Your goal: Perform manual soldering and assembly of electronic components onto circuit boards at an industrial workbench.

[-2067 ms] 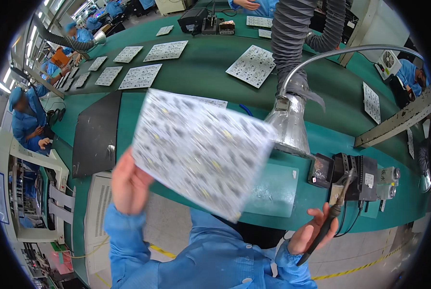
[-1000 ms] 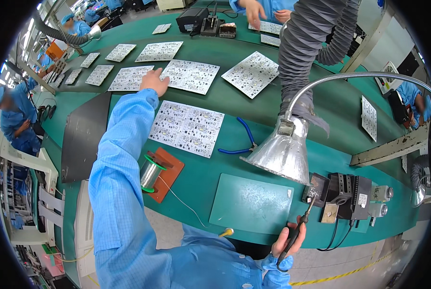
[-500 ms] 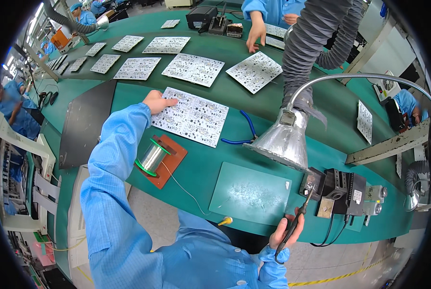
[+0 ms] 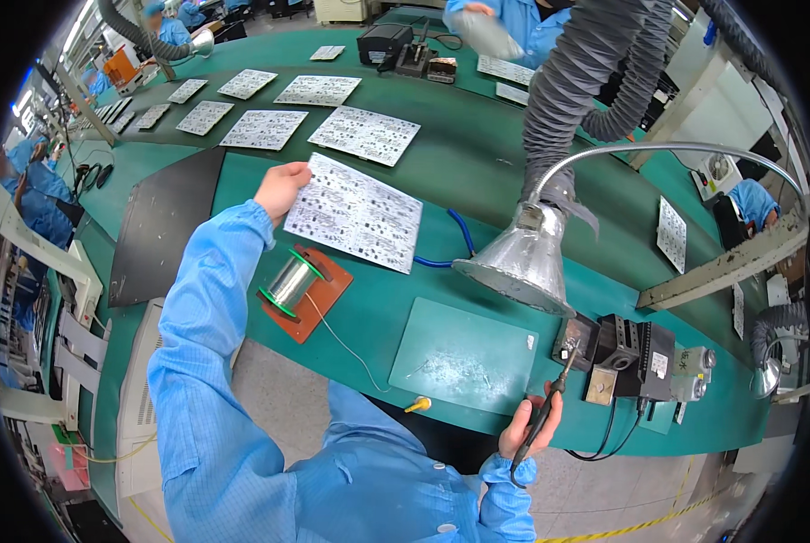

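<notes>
My left hand point(image 4: 283, 188) is closed on the upper left corner of a white circuit board point(image 4: 355, 214) crowded with small dark parts. The board looks tilted up off the green bench. Blue-handled pliers point(image 4: 462, 233) lie partly hidden behind the board and a metal fume hood. In my right hand point(image 4: 532, 427) is a soldering iron point(image 4: 548, 403), its tip pointing to a small dark box-shaped holder point(image 4: 575, 342). A spool of solder wire point(image 4: 294, 282) with green rims sits on a brown stand point(image 4: 324, 300), its loose wire trailing toward the bench's front edge.
A green mat point(image 4: 464, 353) lies at the front. The metal fume hood point(image 4: 518, 258) hangs over the bench at right, beside a black soldering station point(image 4: 648, 360). Several boards point(image 4: 364, 134) rest on the dark green belt beyond. A black panel point(image 4: 165, 231) stands at left.
My left hand has raised the board, which now covers more of the pliers. A board beyond it has left the belt; the co-worker across holds a blurred pale flat thing.
</notes>
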### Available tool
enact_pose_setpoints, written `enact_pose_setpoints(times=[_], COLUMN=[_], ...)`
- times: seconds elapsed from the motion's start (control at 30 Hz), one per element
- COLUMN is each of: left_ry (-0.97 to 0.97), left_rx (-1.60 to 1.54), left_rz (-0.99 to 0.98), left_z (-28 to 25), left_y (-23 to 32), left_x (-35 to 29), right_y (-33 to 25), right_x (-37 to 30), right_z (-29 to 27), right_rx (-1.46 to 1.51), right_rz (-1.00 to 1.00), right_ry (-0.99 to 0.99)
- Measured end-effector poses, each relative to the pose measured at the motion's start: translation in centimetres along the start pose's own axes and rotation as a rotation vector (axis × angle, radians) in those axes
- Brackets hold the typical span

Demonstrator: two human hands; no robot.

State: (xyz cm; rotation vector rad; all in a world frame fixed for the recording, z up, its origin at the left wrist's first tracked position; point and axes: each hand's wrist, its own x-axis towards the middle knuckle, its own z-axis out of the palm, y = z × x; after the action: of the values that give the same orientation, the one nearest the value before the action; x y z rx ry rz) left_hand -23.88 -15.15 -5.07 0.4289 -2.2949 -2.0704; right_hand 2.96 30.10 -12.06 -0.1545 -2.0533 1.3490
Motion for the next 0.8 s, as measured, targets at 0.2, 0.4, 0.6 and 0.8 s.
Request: enact_pose_setpoints(times=[0.2, 0.4, 0.6, 0.8], left_ry=[0.31, 0.262, 0.004, -0.162], left_rx=[0.108, -0.191, -0.474, -0.387], left_rz=[0.338, 0.428, 0.052, 0.142], left_z=[-8.5, -3.1, 14.1, 16.8], left_y=[6.0, 7.5, 2.1, 0.0], left_x=[-8.5, -23.1, -30.3, -32.4], right_y=[-1.0, -6.5, -11.0, -7.8], right_x=[-0.4, 1.1, 1.2, 1.2], right_z=[-0.5, 1.4, -2.8, -6.3], right_rx=[0.032, 0.424, 0.775, 0.733], right_rz=[0.082, -0.1, 0.397, 0.441], right_ry=[-0.047, -0.071, 0.059, -0.039])
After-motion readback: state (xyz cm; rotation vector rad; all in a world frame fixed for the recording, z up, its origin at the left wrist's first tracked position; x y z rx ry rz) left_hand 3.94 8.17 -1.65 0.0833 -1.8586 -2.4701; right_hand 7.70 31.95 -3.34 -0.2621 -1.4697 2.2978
